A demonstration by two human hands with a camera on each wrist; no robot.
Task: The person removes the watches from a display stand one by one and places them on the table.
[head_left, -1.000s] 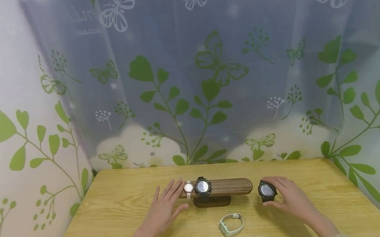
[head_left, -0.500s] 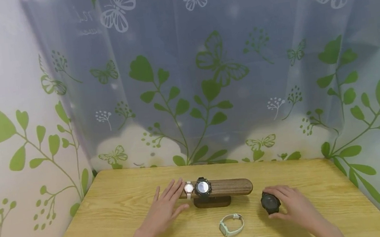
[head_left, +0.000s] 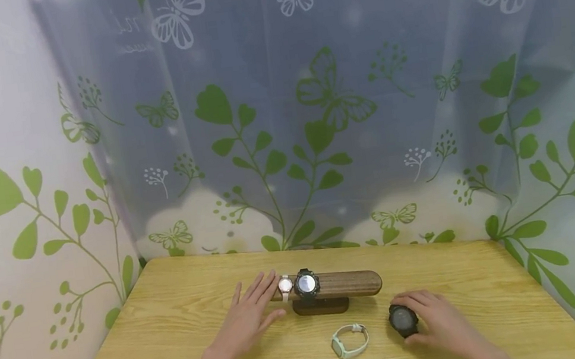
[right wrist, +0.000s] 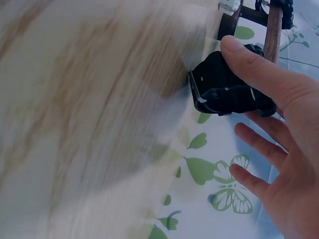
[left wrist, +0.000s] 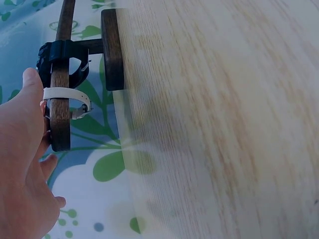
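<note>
My right hand (head_left: pixel 442 325) pinches a chunky black wristwatch (head_left: pixel 403 320) by its edges, between thumb and fingers, to the right of the stand. In the right wrist view the watch strap (right wrist: pixel 219 82) forms a loop, and the other fingers spread below it. My left hand (head_left: pixel 248 322) lies with fairly straight fingers at the left end of a dark wooden watch stand (head_left: pixel 351 283), next to a small white-strapped watch (head_left: pixel 285 285). Beside that one, a second black watch (head_left: pixel 307 283) is looped round the bar. The left fingertips are partly hidden behind the bar (left wrist: pixel 60 127).
A pale green watch (head_left: pixel 350 341) with its strap closed in a loop lies on the wooden table (head_left: pixel 173 301), in front of the stand. A curtain (head_left: pixel 285 162) with leaves and butterflies hangs behind and at both sides.
My right hand has drawn the black watch toward the table's front, then slightly left, and its face has turned darker. My left hand and the stand have stayed in place.
</note>
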